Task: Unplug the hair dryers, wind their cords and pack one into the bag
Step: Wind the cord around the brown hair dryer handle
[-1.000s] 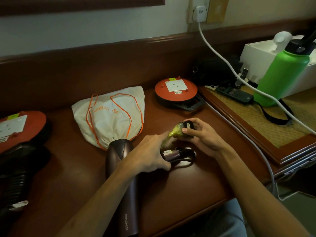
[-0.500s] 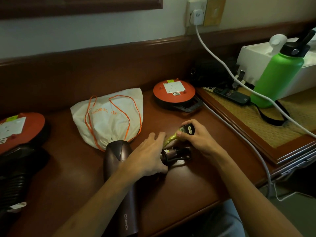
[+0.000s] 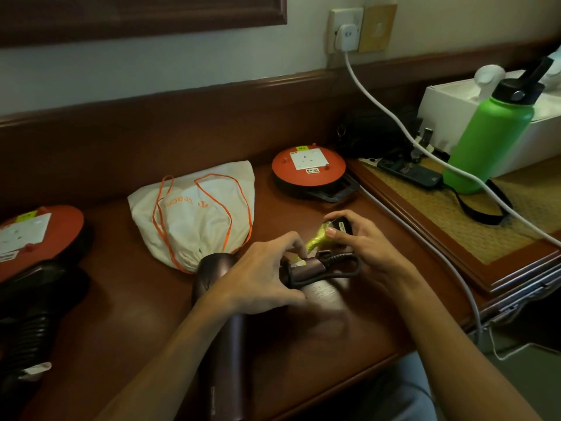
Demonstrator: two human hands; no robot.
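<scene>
A dark maroon hair dryer lies on the wooden desk, its handle pointing right. My left hand rests over the dryer's body and pinches the lower end of a yellow-green tie. My right hand grips the dryer's black plug and the tie's upper end. A short loop of black cord leaves the handle. A white drawstring bag with orange cords lies behind the dryer. A second, black hair dryer lies at the far left.
Two orange cable reels lie on the desk, one at back centre, one at left. A white cable runs from a wall socket across a raised tray holding a green bottle, a phone and a white box.
My right hand has tilted the plug and my left fingers have moved along the yellow-green tie toward the handle. The cord loop by the handle shows more.
</scene>
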